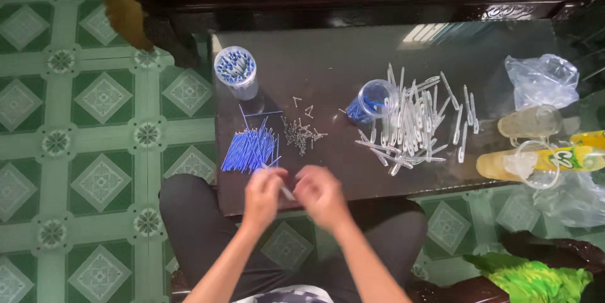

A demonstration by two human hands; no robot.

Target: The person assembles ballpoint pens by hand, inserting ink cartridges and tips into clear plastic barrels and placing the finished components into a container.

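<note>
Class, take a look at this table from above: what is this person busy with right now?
A seated person holds both hands together at the near edge of a dark table, the left hand and right hand pinching a small clear pen part between them. In front lie a pile of blue refills, small metal springs and clear plastic barrels. A clear cup stands further back, filled with blue pieces.

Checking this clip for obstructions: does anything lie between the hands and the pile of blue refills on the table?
Nothing visible does. The left hand and right hand, holding a small clear piece between them, sit just below the blue refills, with only bare dark table between.
</note>
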